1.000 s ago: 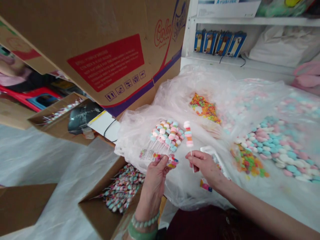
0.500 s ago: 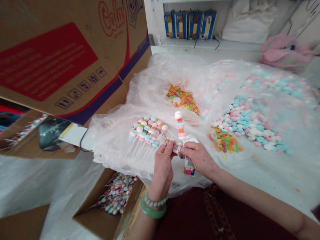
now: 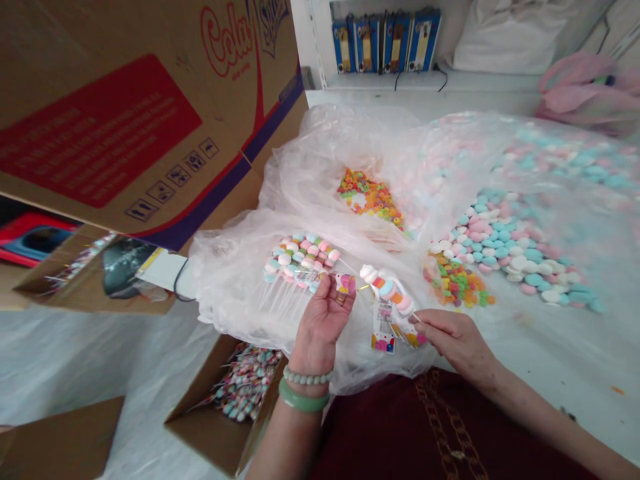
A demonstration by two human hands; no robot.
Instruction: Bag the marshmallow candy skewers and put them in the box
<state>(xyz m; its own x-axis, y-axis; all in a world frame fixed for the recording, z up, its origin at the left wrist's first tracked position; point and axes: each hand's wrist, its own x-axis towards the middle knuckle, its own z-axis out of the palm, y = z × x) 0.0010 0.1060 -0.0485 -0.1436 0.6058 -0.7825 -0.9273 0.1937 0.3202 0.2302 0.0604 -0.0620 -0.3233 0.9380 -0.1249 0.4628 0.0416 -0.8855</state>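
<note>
A candy skewer (image 3: 387, 290) of stacked white, pink, orange and blue discs on a thin stick lies tilted, its top pointing up-left, inside a clear wrapper with a bright printed end (image 3: 383, 341). A small colourful label (image 3: 346, 284) sits just left of it.

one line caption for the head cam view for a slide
Right hand slides a candy skewer into a clear sleeve; left hand pinches the sleeve's printed end.

Left hand (image 3: 323, 320): raised, palm toward the camera, fingers curled in a pinch, bracelets at the wrist
Right hand (image 3: 457, 340): forearm reaching in from lower right, fingers pinched together, pointing left
</note>
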